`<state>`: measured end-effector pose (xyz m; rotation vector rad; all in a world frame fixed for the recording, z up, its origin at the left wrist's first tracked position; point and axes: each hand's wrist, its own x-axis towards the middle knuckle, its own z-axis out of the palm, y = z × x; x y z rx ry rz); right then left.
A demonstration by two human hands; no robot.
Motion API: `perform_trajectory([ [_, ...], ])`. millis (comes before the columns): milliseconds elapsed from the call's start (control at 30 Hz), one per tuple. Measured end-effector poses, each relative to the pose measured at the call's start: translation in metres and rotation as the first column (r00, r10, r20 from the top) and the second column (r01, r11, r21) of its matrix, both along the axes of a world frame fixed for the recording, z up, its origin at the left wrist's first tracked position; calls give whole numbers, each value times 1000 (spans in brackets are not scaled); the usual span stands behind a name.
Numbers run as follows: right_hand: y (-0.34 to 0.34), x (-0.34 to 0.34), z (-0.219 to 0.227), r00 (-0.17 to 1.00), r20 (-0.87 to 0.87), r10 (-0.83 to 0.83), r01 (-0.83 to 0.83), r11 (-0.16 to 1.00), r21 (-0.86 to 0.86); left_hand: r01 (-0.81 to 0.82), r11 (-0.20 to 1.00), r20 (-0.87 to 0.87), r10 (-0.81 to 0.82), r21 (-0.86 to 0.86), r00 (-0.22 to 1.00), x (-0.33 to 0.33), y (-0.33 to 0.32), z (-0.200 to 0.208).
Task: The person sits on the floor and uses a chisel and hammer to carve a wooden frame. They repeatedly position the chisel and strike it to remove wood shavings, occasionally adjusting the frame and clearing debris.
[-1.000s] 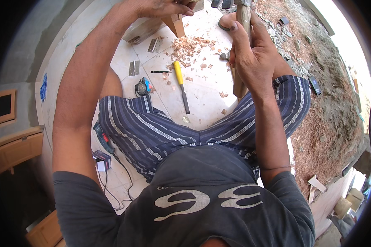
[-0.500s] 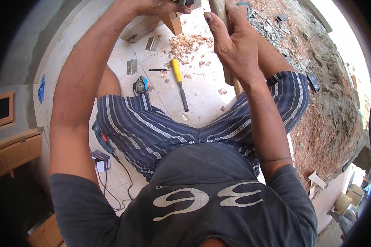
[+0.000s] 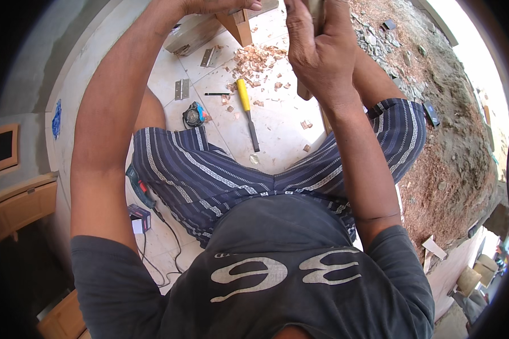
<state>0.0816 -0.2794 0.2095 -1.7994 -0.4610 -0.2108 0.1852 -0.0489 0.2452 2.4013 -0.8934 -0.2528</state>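
At the top edge my left hand [image 3: 223, 5] is cut off by the picture's rim. Its visible fingers look closed, and whatever they hold is out of sight. Just below it is a brown wooden piece [image 3: 236, 29]. My right hand [image 3: 329, 62] is wrapped round a length of wood [image 3: 315, 16], whose lower end shows below the palm; its upper end leaves the picture. Between my legs a yellow-handled chisel [image 3: 247, 113] lies on the tiles. A dark pencil [image 3: 216, 94] lies beside it, with wood chips [image 3: 257, 61] heaped further off.
Two metal hinges, a nearer one [image 3: 181, 89] and a farther one [image 3: 208, 57], lie left of the chips. A tape measure [image 3: 193, 115] is near my left knee. A corded power tool [image 3: 139, 186] and a small box [image 3: 139, 219] sit left. Rubble and soil [image 3: 447, 141] border the right.
My right hand has moved up slightly with the length of wood, whose lower end now shows below the palm. My left hand has shifted up, and the dark thing at its fingers has left view.
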Motion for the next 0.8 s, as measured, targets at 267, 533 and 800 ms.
perform_trajectory([
  [267,-4,-4,-8,960,281,17,-121,926,357,-248,968,-82,251,38,965,-24,-17,9],
  [533,-19,1,-22,969,243,-33,-33,965,261,-115,991,-19,117,67,993,-19,-7,9],
  [800,-22,-9,-14,990,143,0,-35,970,239,-161,976,-45,169,150,985,-27,-25,9],
])
